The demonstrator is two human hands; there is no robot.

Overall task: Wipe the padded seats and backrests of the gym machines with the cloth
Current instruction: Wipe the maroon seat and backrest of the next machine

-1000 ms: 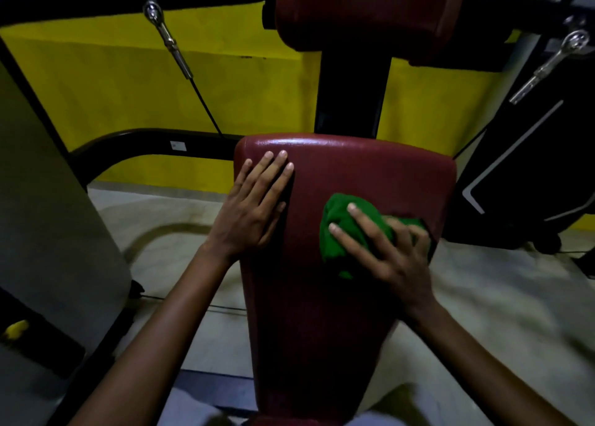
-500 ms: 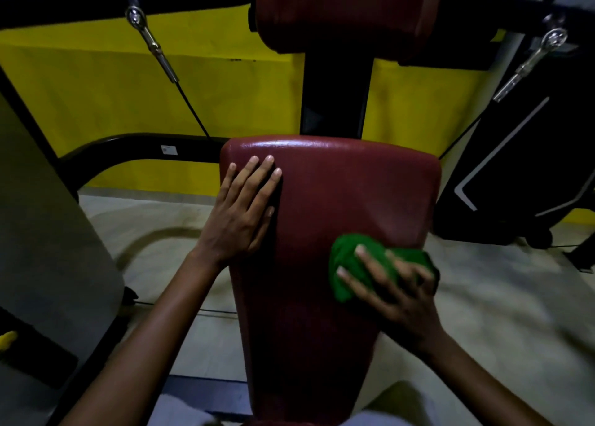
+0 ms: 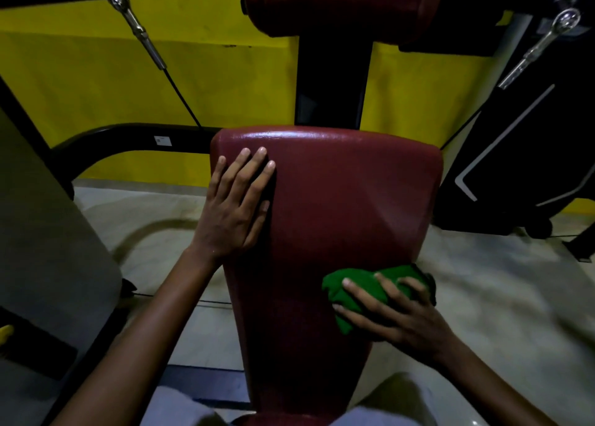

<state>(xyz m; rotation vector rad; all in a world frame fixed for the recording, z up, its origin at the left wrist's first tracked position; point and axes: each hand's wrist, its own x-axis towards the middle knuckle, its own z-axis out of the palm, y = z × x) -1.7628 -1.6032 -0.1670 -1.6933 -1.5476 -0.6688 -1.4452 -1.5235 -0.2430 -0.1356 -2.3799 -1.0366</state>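
A dark red padded seat (image 3: 325, 219) fills the middle of the view, wide at its far edge and narrowing toward the near edge. The left hand (image 3: 233, 206) lies flat on the seat's far left corner, fingers straight and close together, the palm hanging partly over the left edge. It holds nothing.

The right hand (image 3: 394, 313) presses a bunched green cloth (image 3: 357, 292) against the seat at its right edge, roughly midway along the narrowing part. Its fingers (image 3: 360, 292) are spread and bent over the top of the cloth, gripping it; part of the cloth sticks out past the fingertips toward the seat's centre, and another part reaches out over the right edge.

Beyond the far edge of the seat a black post (image 3: 331, 81) rises to a second red pad (image 3: 341, 4), the backrest, at the top of the view. A curved black frame tube (image 3: 128, 139) runs from the seat's far left corner out to the left. A thin cable (image 3: 180, 94) with a metal fitting slants down toward that tube, and a similar fitting (image 3: 541, 45) hangs at the upper right. A yellow wall (image 3: 112, 71) stands behind, a pale floor (image 3: 499, 297) lies under the seat, and another black machine (image 3: 531, 155) stands to the right.
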